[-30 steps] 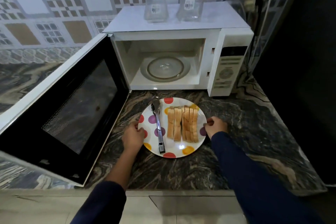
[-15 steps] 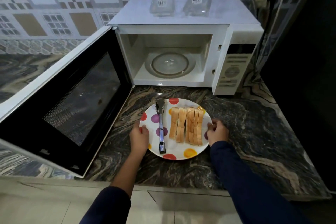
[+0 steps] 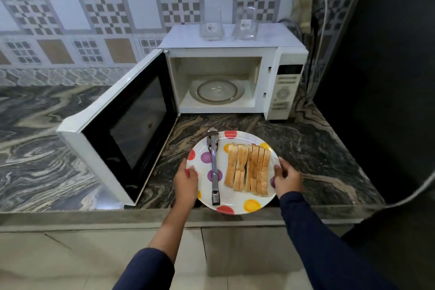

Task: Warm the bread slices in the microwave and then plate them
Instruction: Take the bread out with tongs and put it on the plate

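One open-doored microwave (image 3: 235, 50) stands behind a spotted plate (image 3: 235, 198) at the counter (image 3: 306, 148) edge, on which bread slices (image 3: 249, 167) and tongs (image 3: 214, 165) lie with long axes toward the oven, while left hand (image 3: 186, 181) and right hand (image 3: 287, 178) curl their fingers round opposite rims.

Both sleeves are dark blue. The left sleeve (image 3: 142, 271) stops partway up, so the arm is bare down to the left hand (image 3: 186, 180). The right sleeve (image 3: 315, 242) goes all the way to the wrist by the right hand (image 3: 287, 176).
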The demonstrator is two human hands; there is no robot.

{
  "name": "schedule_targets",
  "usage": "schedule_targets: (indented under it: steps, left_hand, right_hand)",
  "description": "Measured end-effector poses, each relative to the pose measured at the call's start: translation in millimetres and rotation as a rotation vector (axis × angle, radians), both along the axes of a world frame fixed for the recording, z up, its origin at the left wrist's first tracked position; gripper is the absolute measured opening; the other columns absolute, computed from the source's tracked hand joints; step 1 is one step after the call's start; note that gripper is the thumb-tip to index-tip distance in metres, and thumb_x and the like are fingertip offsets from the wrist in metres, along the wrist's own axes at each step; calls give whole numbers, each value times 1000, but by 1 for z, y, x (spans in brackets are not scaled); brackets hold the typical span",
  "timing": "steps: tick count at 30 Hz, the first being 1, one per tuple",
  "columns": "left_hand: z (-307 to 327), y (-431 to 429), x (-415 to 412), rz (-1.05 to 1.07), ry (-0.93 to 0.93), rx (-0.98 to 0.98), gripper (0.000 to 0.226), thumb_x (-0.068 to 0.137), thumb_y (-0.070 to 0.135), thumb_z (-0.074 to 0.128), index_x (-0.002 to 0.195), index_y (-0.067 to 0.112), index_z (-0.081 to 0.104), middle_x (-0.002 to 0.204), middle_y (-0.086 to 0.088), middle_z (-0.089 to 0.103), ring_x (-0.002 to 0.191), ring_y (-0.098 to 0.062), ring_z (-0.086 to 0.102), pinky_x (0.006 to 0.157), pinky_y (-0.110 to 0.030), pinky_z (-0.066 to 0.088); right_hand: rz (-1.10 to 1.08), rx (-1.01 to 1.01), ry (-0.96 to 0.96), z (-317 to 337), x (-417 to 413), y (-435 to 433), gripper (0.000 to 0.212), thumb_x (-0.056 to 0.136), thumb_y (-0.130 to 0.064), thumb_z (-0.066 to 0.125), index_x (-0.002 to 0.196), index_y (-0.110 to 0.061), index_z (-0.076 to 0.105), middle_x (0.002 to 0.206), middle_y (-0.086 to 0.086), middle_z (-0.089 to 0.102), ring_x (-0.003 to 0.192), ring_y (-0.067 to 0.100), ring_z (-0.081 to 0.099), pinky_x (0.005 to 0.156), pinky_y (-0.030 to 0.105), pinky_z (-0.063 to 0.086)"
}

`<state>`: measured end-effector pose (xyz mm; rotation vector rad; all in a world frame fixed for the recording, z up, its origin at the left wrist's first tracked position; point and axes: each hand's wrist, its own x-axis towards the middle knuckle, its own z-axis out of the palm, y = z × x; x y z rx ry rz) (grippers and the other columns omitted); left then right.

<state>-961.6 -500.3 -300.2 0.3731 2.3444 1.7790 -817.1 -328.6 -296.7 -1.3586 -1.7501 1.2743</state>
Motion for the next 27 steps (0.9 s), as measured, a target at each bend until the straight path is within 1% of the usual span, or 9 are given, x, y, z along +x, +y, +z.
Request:
schedule_targets:
  steps: [2,4,6,8,12,17,20,24,27]
  left_hand:
    - [3,-24,16,-32,24,34,29,90,-4,36,105,8,59,82,-4,63,70,-18,56,55,-16,43]
    - [6,-50,30,-47,0,48,30,90,-4,35,105,7,59,84,-4,62,76,-21,55,59,-23,41]
    - [7,-81,47,-43,-29,27,33,91,-2,35,112,10,57,91,-5,62,80,-21,54,64,-22,37]
    - [6,-117,64,-53,-12,29,35,91,0,37,118,10,56,94,-7,63,80,-21,56,68,-24,38]
    - [-4,-191,92,-42,-51,25,35,93,4,38,123,7,54,107,-14,65,91,-26,59,76,-29,44]
    - [-10,-273,112,54,-67,-2,32,91,3,38,114,11,59,82,-6,62,70,-20,53,59,-21,42]
    - [-9,-316,110,133,-63,5,30,91,2,39,111,5,60,67,1,55,60,-17,47,56,-25,39]
    - [-2,-372,100,237,-43,30,26,90,0,38,101,10,60,75,-2,58,70,-20,49,59,-26,39]
    - [-4,-410,84,331,-47,35,30,89,1,38,104,13,61,85,-6,63,76,-22,55,66,-30,44]
  right_hand:
    - [-17,13,1,3,18,-25,35,93,-12,53,127,-4,57,123,17,62,106,30,59,101,38,45]
    - [-35,24,14,6,36,-55,35,93,-12,53,127,-5,56,121,16,63,105,31,61,95,34,46]
    - [-41,5,45,7,56,-91,36,94,-12,51,129,-5,55,116,17,65,91,26,61,85,27,45]
    - [-31,10,56,4,75,-127,35,94,-12,51,129,-5,55,112,20,66,87,24,58,83,29,44]
    - [5,-2,61,1,106,-200,34,92,-6,53,126,-2,57,117,21,64,98,33,61,90,34,47]
    - [108,-10,74,0,118,-273,33,95,-7,48,126,-3,56,112,22,66,86,27,59,77,26,43]
    - [179,-31,82,-2,105,-305,35,96,-11,47,129,-5,54,108,23,67,94,37,62,86,34,47]
    - [288,-25,67,-3,72,-348,36,95,-12,50,129,-2,54,112,18,66,99,33,62,87,31,45]
    - [363,-5,55,-6,39,-376,36,93,-9,51,128,0,54,122,18,62,109,33,60,96,35,46]
